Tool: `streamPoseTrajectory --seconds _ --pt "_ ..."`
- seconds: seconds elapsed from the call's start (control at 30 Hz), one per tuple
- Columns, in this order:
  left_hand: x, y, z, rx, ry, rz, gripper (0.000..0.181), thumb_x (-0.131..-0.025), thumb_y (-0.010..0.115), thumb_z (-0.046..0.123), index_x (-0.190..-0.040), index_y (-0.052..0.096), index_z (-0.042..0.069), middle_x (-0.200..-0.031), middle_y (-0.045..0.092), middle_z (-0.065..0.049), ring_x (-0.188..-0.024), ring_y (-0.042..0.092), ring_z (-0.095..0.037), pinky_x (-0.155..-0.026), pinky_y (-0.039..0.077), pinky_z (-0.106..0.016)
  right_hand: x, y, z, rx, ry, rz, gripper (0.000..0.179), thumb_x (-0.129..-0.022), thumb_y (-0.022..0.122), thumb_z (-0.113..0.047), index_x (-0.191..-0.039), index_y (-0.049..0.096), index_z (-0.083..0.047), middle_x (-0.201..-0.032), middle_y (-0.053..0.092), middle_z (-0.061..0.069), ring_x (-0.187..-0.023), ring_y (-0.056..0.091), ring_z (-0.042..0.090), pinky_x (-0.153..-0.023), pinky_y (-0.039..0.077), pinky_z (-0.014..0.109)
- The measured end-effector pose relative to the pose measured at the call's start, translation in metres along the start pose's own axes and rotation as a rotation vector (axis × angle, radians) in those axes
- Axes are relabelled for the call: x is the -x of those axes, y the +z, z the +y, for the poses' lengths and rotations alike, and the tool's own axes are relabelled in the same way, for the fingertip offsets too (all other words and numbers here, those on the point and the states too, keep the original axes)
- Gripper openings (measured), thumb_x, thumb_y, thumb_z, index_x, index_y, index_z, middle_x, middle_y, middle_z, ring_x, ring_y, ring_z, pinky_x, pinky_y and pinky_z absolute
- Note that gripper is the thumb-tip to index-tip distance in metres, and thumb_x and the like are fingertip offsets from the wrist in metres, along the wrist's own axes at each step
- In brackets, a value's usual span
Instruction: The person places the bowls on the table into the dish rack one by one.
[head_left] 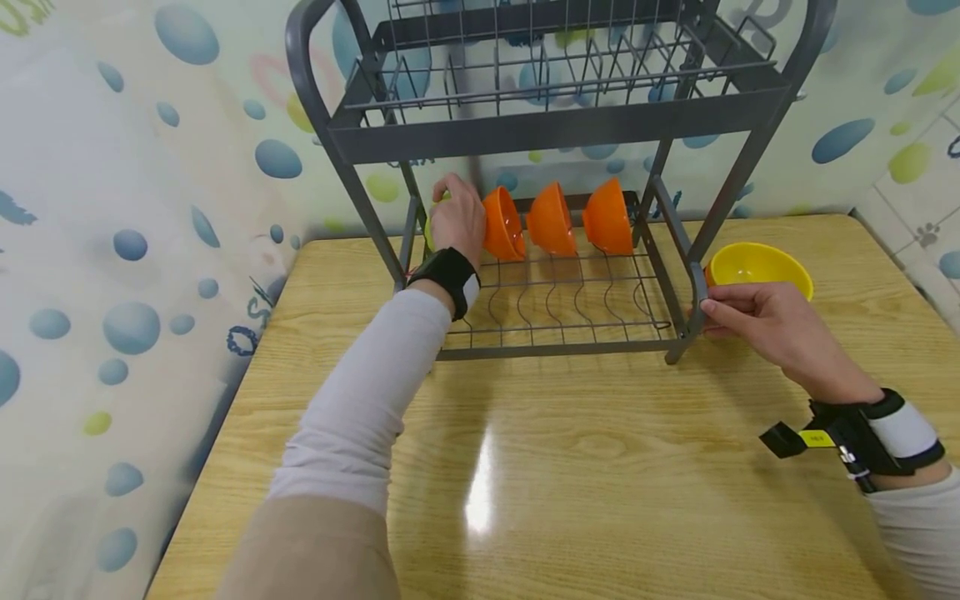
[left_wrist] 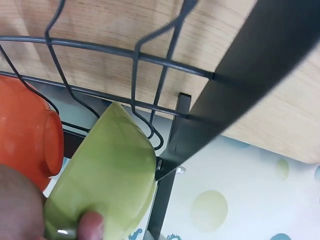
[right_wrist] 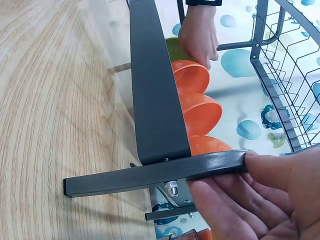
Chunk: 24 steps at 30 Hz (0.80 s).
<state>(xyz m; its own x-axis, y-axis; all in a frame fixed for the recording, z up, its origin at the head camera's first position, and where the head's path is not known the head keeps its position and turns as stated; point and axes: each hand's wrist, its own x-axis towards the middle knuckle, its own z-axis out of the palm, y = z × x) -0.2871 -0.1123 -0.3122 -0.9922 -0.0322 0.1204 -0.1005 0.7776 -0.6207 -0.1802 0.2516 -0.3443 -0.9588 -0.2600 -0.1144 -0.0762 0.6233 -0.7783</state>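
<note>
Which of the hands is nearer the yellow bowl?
Right. The right hand is just in front of the yellow bowl, gripping the rack's right side; the left hand is farther off, holding the green bowl at the rack's left end.

Bright Colours

From far off, I see a green bowl, three orange bowls and a yellow bowl. The rack is dark grey. I see a light brown table with wavy wood lines. The wall is white with blue and green spots. The left sleeve is pale near the wrist and tan higher up. Both wrist straps are black with a pale patch.
</note>
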Motion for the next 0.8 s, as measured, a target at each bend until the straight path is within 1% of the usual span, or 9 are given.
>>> streamPoseTrajectory --seconds 0.1,0.2,0.27,0.37,0.5,0.6,0.67,0.73,0.8 --pt "0.000 0.001 0.002 -0.018 -0.006 0.006 0.036 -0.096 0.033 0.006 -0.129 0.043 -0.007 -0.118 0.045 -0.026 -0.079 0.050 -0.020 -0.041 0.040 -0.019 0.000 0.000 -0.001 0.004 -0.002 0.002 0.053 -0.096 0.051 -0.039 -0.132 0.055 -0.001 -0.111 0.071 0.009 -0.085 0.069 0.004 -0.075 0.050 0.011" --pt "0.000 0.001 0.003 -0.024 -0.004 0.014 0.034 -0.096 0.035 0.006 -0.126 0.046 -0.005 -0.117 0.046 -0.024 -0.087 0.048 -0.024 -0.041 0.040 -0.019 0.000 0.000 -0.001 0.008 0.003 -0.001 0.054 -0.096 0.051 -0.040 -0.133 0.055 -0.001 -0.111 0.072 0.009 -0.085 0.069 0.005 -0.075 0.049 0.010" --pt "0.001 0.001 0.002 -0.014 -0.005 0.013 0.033 -0.096 0.036 0.007 -0.125 0.046 -0.005 -0.116 0.046 -0.024 -0.086 0.049 -0.024 -0.041 0.040 -0.020 0.000 0.000 -0.001 0.010 0.011 -0.003 0.055 -0.096 0.051 -0.040 -0.134 0.054 -0.001 -0.112 0.071 0.010 -0.085 0.069 0.004 -0.075 0.049 0.010" --pt "0.000 0.002 0.001 0.043 -0.005 0.001 0.033 -0.097 0.036 0.006 -0.126 0.046 -0.006 -0.116 0.046 -0.026 -0.083 0.050 -0.023 -0.040 0.041 -0.020 0.001 0.001 -0.001 0.009 0.012 0.002 0.055 -0.096 0.051 -0.040 -0.134 0.054 -0.001 -0.113 0.071 0.010 -0.085 0.069 0.004 -0.074 0.050 0.010" --pt "-0.002 0.006 -0.004 0.173 -0.028 0.004 0.035 -0.097 0.036 0.006 -0.128 0.045 -0.009 -0.114 0.046 -0.027 -0.069 0.054 -0.016 -0.046 0.048 -0.022 0.002 0.002 0.000 -0.009 0.002 0.010 0.052 -0.096 0.052 -0.038 -0.132 0.056 -0.001 -0.111 0.072 0.008 -0.085 0.069 0.003 -0.074 0.052 0.013" --pt "-0.001 0.010 -0.006 0.256 -0.058 0.034 0.035 -0.099 0.036 0.007 -0.128 0.045 -0.010 -0.111 0.047 -0.024 -0.066 0.054 -0.015 -0.053 0.053 -0.024 0.002 0.001 0.000 -0.013 0.000 0.010 0.052 -0.096 0.052 -0.038 -0.132 0.056 -0.001 -0.109 0.072 0.006 -0.085 0.069 0.003 -0.074 0.052 0.014" --pt "-0.001 0.013 -0.007 0.260 -0.066 0.050 0.033 -0.100 0.035 0.005 -0.126 0.046 -0.010 -0.106 0.048 -0.022 -0.070 0.053 -0.017 -0.055 0.054 -0.024 0.002 0.001 0.000 -0.008 0.002 0.008 0.052 -0.096 0.052 -0.039 -0.132 0.056 -0.001 -0.109 0.072 0.004 -0.085 0.069 0.003 -0.074 0.052 0.013" --pt "0.000 0.014 -0.008 0.251 -0.069 0.063 0.032 -0.100 0.034 0.003 -0.125 0.046 -0.011 -0.103 0.048 -0.020 -0.073 0.050 -0.019 -0.054 0.054 -0.024 0.001 0.001 0.000 -0.010 0.000 0.009 0.052 -0.096 0.052 -0.039 -0.132 0.056 -0.001 -0.109 0.072 0.004 -0.085 0.069 0.004 -0.074 0.052 0.013" --pt "0.001 0.015 -0.009 0.218 -0.063 0.070 0.032 -0.100 0.031 0.002 -0.124 0.046 -0.013 -0.099 0.047 -0.018 -0.075 0.047 -0.020 -0.052 0.052 -0.022 0.001 0.001 0.000 -0.016 -0.007 0.012 0.051 -0.096 0.052 -0.038 -0.131 0.057 -0.002 -0.108 0.072 0.003 -0.085 0.069 0.005 -0.074 0.052 0.013"
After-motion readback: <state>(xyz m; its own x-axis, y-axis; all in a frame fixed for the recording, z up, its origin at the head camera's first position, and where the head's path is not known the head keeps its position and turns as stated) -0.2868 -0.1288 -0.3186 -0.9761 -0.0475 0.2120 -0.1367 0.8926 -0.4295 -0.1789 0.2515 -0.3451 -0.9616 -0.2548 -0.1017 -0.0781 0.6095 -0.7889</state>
